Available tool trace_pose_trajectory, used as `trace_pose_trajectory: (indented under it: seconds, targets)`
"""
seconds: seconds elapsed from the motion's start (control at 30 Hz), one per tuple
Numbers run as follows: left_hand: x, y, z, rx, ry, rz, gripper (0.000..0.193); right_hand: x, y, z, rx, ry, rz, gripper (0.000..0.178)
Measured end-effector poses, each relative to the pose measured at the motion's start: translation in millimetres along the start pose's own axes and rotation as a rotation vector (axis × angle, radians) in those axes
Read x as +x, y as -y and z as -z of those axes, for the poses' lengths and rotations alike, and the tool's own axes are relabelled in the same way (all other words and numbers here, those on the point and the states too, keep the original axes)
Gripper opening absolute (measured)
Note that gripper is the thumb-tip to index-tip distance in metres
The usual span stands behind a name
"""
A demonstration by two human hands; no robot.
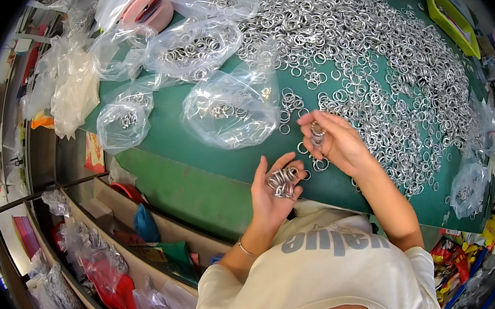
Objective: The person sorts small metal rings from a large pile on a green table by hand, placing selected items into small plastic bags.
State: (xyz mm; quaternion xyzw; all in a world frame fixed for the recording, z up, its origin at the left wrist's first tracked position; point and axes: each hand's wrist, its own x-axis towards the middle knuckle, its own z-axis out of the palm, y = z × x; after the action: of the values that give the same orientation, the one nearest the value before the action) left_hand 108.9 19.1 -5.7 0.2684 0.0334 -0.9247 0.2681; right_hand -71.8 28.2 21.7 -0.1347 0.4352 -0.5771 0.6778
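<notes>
My left hand (265, 203) is cupped palm up near the table's front edge, its fingers curled around a small heap of silver metal rings (282, 182). Slightly higher and to the right, my right hand (346, 148) pinches a short row of rings (317, 135) between thumb and fingers. Beneath and between the hands, several loose rings (321, 164) lie on the green tabletop (166, 132). Beyond my right hand spreads a large pile of the same rings (366, 35). An open clear plastic bag (231, 111) with rings in it stands left of my hands.
More clear bags of rings stand at left, a bag (195, 48) and a smaller bag (124, 120) among them. A pink round container (148, 9) is behind them. A yellow-green tray (453, 24) sits far right, another bag (469, 189) near the right edge. Open drawers (117, 210) lie lower left.
</notes>
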Motion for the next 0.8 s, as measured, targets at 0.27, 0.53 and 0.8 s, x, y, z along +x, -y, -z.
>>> trace_pose_trajectory:
  seconds: [0.27, 0.53, 0.8]
  targets:
    - [8, 4, -9, -0.259, 0.158, 0.046, 0.052, -32, -3, 18, 0.0, -0.033, 0.049, 0.028]
    - [7, -18, -1, 0.019, 0.18, 0.106, 0.027, -54, -3, 28, -0.001, -0.07, 0.099, 0.022]
    - [4, -63, -34, -0.034, -0.196, -0.379, 0.019, -57, -9, 36, 0.035, -0.088, 0.089, 0.019]
